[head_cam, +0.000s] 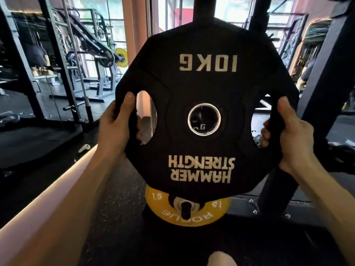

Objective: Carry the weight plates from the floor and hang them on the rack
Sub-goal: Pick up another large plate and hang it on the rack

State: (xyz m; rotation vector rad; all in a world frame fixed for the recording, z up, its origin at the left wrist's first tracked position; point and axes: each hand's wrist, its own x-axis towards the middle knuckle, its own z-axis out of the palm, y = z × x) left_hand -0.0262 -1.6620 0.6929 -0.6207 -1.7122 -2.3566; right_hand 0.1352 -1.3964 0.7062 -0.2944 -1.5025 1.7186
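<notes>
Left hand [117, 129] is wrapped round the left grip cutout of the black 10 kg plate [207, 89], held upright at chest height in front of the rack post [203, 8]. Right hand [288, 135] curls round the opposite handle. Looks like the centre hole [204, 119] needs lining up with a peg, so I'd keep it square and slide it on, above the yellow plate [217, 214] already hung.
</notes>
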